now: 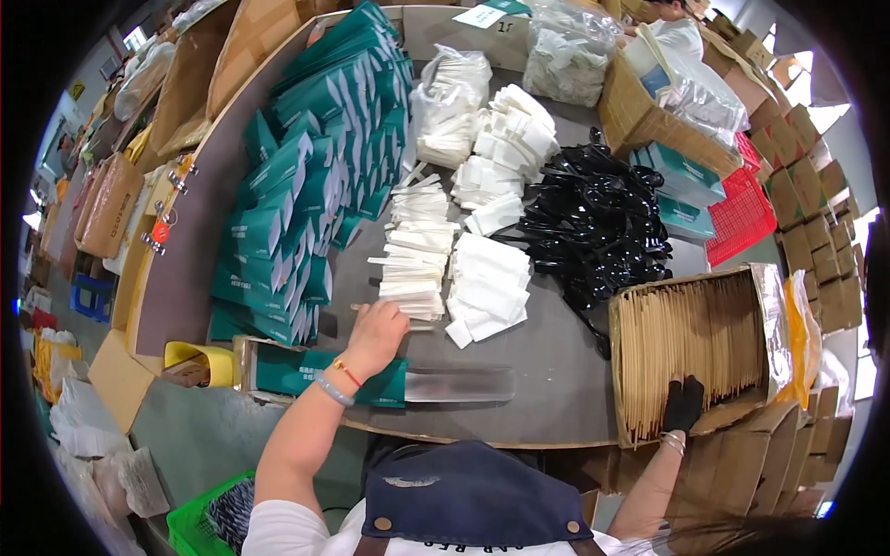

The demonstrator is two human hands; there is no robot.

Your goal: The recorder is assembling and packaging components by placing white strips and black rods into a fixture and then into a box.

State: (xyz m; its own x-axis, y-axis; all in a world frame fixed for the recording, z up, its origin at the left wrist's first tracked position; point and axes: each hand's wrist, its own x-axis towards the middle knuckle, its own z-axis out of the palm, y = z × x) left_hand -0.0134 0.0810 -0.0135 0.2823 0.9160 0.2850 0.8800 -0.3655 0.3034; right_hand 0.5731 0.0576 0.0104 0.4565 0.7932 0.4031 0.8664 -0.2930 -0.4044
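Note:
My left hand (375, 334) rests bare on the grey table, fingers at the near end of a stack of white paper-wrapped sticks (414, 255), just above a green sleeve with a clear end (408, 382). My right hand (684, 404), in a black glove, reaches into a cardboard box of brown paper packets (691, 343) at the table's right edge and touches their near ends. White folded napkins (487, 287) lie between the two hands. Whether either hand grips anything is hidden.
Rows of green sleeves (315, 185) cover the left of the table. A heap of black plastic spoons (593, 222) lies centre right. Bags of white items (454, 102) stand at the back. A red crate (742, 213) and several cardboard boxes (807, 195) line the right.

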